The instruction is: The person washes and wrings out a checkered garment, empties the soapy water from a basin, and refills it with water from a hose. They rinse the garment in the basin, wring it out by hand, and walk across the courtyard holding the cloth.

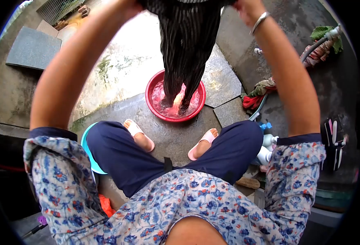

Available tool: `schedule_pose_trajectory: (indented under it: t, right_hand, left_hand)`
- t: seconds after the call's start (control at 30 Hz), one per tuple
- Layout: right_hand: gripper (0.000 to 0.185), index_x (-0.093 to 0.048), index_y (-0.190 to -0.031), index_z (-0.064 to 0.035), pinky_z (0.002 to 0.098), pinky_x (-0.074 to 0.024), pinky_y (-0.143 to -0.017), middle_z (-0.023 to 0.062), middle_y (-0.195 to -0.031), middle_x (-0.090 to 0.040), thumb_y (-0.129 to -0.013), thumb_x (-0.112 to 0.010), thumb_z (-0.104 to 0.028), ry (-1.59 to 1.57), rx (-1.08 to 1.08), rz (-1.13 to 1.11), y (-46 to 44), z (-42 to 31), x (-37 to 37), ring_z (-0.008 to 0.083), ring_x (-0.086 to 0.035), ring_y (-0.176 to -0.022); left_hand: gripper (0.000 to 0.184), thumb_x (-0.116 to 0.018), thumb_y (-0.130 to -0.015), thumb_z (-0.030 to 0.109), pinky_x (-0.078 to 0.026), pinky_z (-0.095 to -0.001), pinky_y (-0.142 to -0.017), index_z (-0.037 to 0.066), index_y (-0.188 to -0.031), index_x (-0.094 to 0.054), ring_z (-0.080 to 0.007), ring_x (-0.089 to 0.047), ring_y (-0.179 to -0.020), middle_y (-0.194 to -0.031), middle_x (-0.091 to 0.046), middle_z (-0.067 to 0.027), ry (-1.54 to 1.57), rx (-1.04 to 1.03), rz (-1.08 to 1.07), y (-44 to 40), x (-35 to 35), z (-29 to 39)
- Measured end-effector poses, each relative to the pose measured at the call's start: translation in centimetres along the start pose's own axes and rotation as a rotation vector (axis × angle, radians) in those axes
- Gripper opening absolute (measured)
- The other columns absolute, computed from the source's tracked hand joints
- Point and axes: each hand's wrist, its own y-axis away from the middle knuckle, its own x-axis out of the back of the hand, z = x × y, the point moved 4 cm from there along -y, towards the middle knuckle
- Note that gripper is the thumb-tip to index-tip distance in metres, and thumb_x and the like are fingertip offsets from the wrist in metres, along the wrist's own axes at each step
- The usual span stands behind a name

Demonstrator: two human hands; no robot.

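Note:
Dark, finely striped trousers [190,41] hang stretched between my raised hands, with both leg ends down in the water of a red basin [150,105]. At the top edge of the view, my left hand [127,7] is closed on one side of the waistband. My right hand [247,11], below a silver bangle [259,22], grips the other side. The fingers of both hands are partly cut off by the frame or blurred. The water in the basin looks stirred around the cloth.
A turquoise basin [91,152] stands beside my left knee. By my right knee are white bottles [265,153] and a hose [259,108] with wet cloths [253,101]. A grey slab [33,47] lies at the far left. The concrete floor [167,141] is wet.

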Motion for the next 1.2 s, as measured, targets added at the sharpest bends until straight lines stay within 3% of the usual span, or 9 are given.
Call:
schedule_pose_trajectory:
  t: [0.07,0.2,0.23,0.33,0.43,0.53,0.6,0.9,1.2]
  right_hand:
    - [0.032,-0.06,-0.105,-0.0045,0.0289,-0.049,-0.075,0.0033,-0.088,-0.068,-0.078,-0.07,-0.018,0.218,-0.069,0.025,2.0,7.3,3.5,0.0148,-0.064,-0.079]
    - [0.037,-0.055,-0.101,-0.0037,0.0301,-0.0479,-0.074,0.0089,-0.092,-0.065,-0.075,-0.072,-0.023,0.848,-0.11,0.01,6.0,16.3,4.0,0.0171,-0.06,-0.082]
    - [0.039,-0.057,-0.094,-0.0018,0.0378,-0.0497,-0.072,0.0196,-0.087,-0.064,-0.069,-0.072,-0.028,0.862,-0.089,-0.009,7.6,17.1,3.7,0.0307,-0.063,-0.08]
    - [0.036,-0.052,-0.095,-0.0054,0.0438,-0.0471,-0.077,0.0168,-0.095,-0.06,-0.077,-0.068,-0.032,1.152,-0.096,-0.153,11.2,18.2,2.4,0.0353,-0.058,-0.09]
    - [0.034,-0.051,-0.094,-0.0086,0.0416,-0.0422,-0.087,0.0102,-0.095,-0.055,-0.076,-0.07,-0.031,1.385,-0.086,-0.321,14.1,18.4,1.1,0.0298,-0.053,-0.098]
    - [0.063,-0.046,-0.126,-0.0116,0.044,-0.0276,-0.107,0.0105,-0.134,-0.043,-0.072,-0.072,-0.03,1.523,0.04,-0.627,17.8,21.0,0.3,0.0282,-0.035,-0.13]
    - [0.081,-0.034,-0.14,-0.0174,0.0494,-0.0208,-0.11,0.0092,-0.149,-0.026,-0.071,-0.073,-0.031,1.516,-0.058,-0.803,18.1,21.4,-1.1,0.0313,-0.02,-0.138]
    - [0.097,-0.021,-0.146,-0.0276,0.0571,-0.0147,-0.11,0.0063,-0.153,-0.016,-0.067,-0.073,-0.045,1.435,-0.368,-0.797,19.5,26.3,-3.7,0.0331,-0.014,-0.14]
    - [0.096,-0.026,-0.145,-0.0228,0.0571,-0.0152,-0.11,0.0049,-0.152,-0.02,-0.065,-0.072,-0.05,1.42,-0.404,-0.891,18.0,26.1,-4.5,0.0326,-0.015,-0.14]
  left_hand:
    - [0.036,-0.055,-0.09,0.022,-0.048,-0.035,-0.088,-0.006,-0.113,-0.054,-0.02,-0.061,-0.091,-0.099,-0.064,-0.0129,-0.154,0.106,-0.074,0.9,3.8,-6.6]
    - [0.035,-0.056,-0.088,0.022,-0.047,-0.0322,-0.084,-0.003,-0.113,-0.056,-0.0197,-0.06,-0.094,-0.102,-0.064,-0.0114,-0.679,0.344,-0.02,2.7,11.3,-16.2]
    - [0.046,-0.058,-0.084,0.031,-0.045,-0.0404,-0.085,-0.006,-0.111,-0.054,-0.0304,-0.059,-0.099,-0.106,-0.062,-0.0236,-0.866,0.188,-0.043,4.0,11.6,-17.3]
    - [0.038,-0.059,-0.083,0.025,-0.046,-0.0451,-0.084,-0.002,-0.109,-0.055,-0.0439,-0.057,-0.096,-0.098,-0.061,-0.0289,-1.2,-0.075,-0.075,6.9,10.8,-19.6]
    - [0.045,-0.06,-0.08,0.016,-0.042,-0.0455,-0.094,0.001,-0.121,-0.048,-0.0412,-0.047,-0.114,-0.122,-0.047,-0.0246,-1.393,-0.171,-0.244,10.7,7.8,-21.8]
    - [0.054,-0.055,-0.081,0.019,-0.019,-0.0516,-0.111,0.007,-0.132,-0.045,-0.0335,-0.022,-0.138,-0.144,-0.032,-0.0162,-1.697,-0.224,-0.684,14.2,4.8,-23.9]
    - [0.059,-0.053,-0.081,0.022,-0.013,-0.0543,-0.112,0.014,-0.139,-0.039,-0.0337,-0.015,-0.14,-0.15,-0.024,-0.0132,-1.772,-0.305,-0.824,14.7,4.0,-25.0]
    - [0.086,-0.064,-0.076,0.044,-0.009,-0.0627,-0.109,0.03,-0.147,-0.018,-0.0363,-0.011,-0.14,-0.154,-0.011,-0.0084,-1.608,-0.063,-0.773,12.8,3.6,-27.5]
    - [0.077,-0.062,-0.075,0.049,-0.01,-0.0619,-0.108,0.026,-0.143,-0.032,-0.0412,-0.017,-0.137,-0.147,-0.03,-0.0081,-1.447,-0.087,-0.787,12.1,4.6,-30.5]
